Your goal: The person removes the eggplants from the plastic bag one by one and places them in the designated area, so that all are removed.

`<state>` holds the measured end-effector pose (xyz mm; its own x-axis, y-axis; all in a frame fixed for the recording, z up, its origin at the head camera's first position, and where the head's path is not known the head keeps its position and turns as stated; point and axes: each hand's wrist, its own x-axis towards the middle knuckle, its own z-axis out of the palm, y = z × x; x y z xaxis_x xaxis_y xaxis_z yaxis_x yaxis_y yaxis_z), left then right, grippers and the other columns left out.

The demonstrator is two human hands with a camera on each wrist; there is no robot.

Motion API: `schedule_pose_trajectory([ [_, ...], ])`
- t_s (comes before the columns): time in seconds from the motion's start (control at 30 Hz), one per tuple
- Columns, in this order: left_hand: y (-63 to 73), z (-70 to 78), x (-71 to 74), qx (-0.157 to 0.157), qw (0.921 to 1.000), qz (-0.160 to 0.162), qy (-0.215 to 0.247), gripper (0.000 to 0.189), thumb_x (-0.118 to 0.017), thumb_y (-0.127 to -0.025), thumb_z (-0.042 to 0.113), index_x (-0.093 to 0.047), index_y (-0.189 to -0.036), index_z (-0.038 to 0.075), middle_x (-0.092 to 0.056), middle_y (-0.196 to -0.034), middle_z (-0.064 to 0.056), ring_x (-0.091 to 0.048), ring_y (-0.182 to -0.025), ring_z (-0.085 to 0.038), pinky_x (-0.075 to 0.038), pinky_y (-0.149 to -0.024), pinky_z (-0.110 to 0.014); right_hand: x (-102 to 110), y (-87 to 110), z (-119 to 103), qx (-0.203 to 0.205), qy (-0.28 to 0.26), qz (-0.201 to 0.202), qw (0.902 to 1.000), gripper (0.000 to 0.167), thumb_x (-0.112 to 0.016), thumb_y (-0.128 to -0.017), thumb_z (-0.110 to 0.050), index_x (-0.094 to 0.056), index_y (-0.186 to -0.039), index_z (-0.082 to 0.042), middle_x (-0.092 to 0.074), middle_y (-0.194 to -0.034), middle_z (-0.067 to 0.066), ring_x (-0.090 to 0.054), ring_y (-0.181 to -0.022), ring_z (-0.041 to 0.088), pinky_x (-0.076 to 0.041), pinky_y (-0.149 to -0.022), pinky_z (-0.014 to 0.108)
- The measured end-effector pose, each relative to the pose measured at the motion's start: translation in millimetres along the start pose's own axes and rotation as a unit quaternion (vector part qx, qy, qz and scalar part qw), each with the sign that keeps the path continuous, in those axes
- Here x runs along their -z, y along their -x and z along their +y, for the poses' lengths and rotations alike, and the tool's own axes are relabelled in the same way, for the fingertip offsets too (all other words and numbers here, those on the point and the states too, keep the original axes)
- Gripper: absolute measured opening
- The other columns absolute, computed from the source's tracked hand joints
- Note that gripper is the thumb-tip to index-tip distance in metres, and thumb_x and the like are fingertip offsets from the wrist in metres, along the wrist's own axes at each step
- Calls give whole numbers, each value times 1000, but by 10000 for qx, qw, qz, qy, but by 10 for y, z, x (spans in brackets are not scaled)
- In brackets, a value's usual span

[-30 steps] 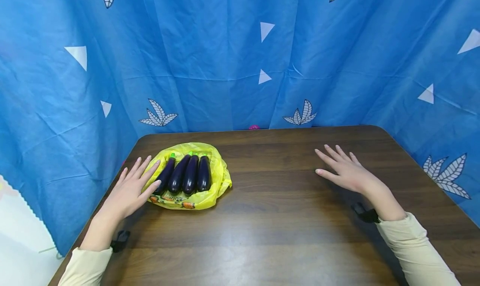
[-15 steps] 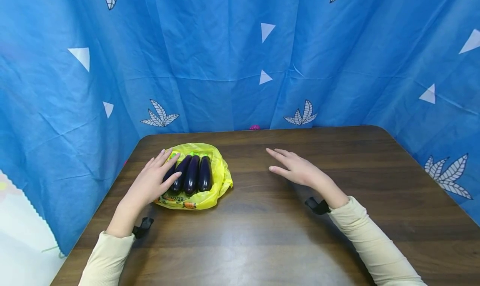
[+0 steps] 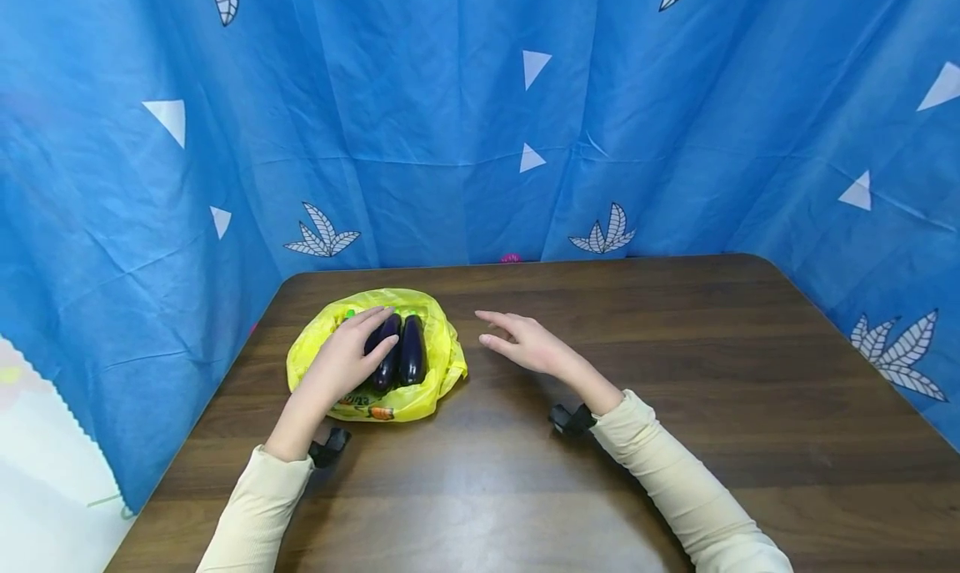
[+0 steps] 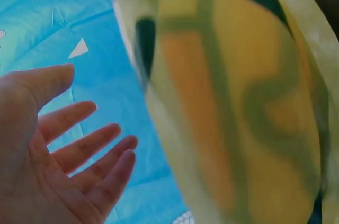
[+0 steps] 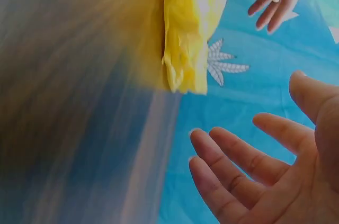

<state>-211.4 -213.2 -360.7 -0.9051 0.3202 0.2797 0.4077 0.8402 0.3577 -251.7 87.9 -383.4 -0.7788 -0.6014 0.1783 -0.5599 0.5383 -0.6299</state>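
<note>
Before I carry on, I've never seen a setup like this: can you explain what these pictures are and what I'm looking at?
There is no machine here: you see a person's bare left hand and right hand. The widest picture comes from a camera worn on the head, looking forward and down. The other two come from cameras on the wrists, each looking at that hand's work. On the brown table sits an open yellow bag with dark eggplants in it; the left hand hides some of the contents, so I can't give a full count. The left hand hovers above the bag, and the right hand is to its right, apart from it. Neither holds anything. Behind the table hangs a blue curtain.
</note>
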Motion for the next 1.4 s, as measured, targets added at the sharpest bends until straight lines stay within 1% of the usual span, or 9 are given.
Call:
schedule_pose_trajectory([
  [0.13,-26,53,-74,84,9999,-40,83,49,-61,-92,26,-50,-135,3,-52,-128,-20,-48,-117,-36,-38,-94,-52,-130,-91,-10,-65,-341,-230,9991,50,-49,-98,-32,-42,-141,-7,-61,-112,10,-58,-96,20,-47,-82,36],
  [0.27,-40,101,-158,191,9996,-67,205,49,-64,-90,26,-53,-132,3,-59,-116,-18,-59,-98,-30,-48,-82,-47,-256,-168,-20,-120,-849,-640,9943,52,-47,-99,-30,-36,-144,-6,-62,-107,13,-61,-87,23,-49,-75,33],
  [0.43,-48,156,-260,398,9987,-276,139,50,-66,-89,28,-54,-131,3,-65,-100,-11,-61,-79,-21,-52,-70,-41,-392,-230,2,-46,-1263,-999,9869,55,-48,-99,-28,-30,-148,-10,-60,-99,10,-59,-77,20,-48,-68,30],
  [0.67,-59,221,-325,604,9970,-471,-111,53,-70,-85,31,-56,-129,4,-66,-89,-8,-60,-66,-14,-52,-66,-38,-508,-281,51,298,-1438,-1257,9811,53,-50,-98,-25,-32,-147,-12,-51,-127,12,-56,-86,18,-47,-71,30],
  [0.87,-48,284,-347,504,9953,-563,-601,55,-71,-83,34,-58,-127,3,-63,-109,-17,-63,-80,-26,-51,-74,-44,-549,-302,72,264,-1535,-1190,9806,48,-53,-97,-19,-40,-142,-8,-56,-93,5,-52,-64,17,-45,-57,28],
  [0.93,-46,309,-354,481,9939,-613,-786,56,-72,-82,35,-58,-126,2,-62,-110,-19,-62,-88,-32,-50,-79,-46,-561,-307,81,263,-1553,-1117,9812,48,-55,-96,-17,-42,-141,-6,-54,-88,3,-47,-57,14,-43,-53,26],
  [1.03,-47,344,-369,424,9917,-621,-1046,58,-74,-80,35,-59,-124,0,-62,-107,-20,-61,-90,-35,-49,-80,-48,-582,-315,83,253,-1589,-990,9820,46,-56,-95,-15,-45,-138,-3,-57,-100,9,-41,-53,13,-39,-51,24],
  [1.17,-52,371,-369,409,9875,-665,-1366,59,-76,-78,35,-61,-121,-1,-62,-103,-20,-61,-87,-34,-50,-79,-46,-607,-329,93,177,-1685,-900,9814,43,-57,-94,-13,-49,-135,-2,-52,-128,13,-46,-67,15,-39,-57,24],
  [1.4,-38,406,-334,412,9838,-897,-1499,63,-77,-76,37,-60,-122,-2,-61,-101,-21,-60,-87,-33,-50,-78,-44,-619,-339,96,177,-1758,-900,9801,40,-57,-94,-12,-52,-133,-3,-50,-132,12,-48,-98,18,-42,-75,27],
])
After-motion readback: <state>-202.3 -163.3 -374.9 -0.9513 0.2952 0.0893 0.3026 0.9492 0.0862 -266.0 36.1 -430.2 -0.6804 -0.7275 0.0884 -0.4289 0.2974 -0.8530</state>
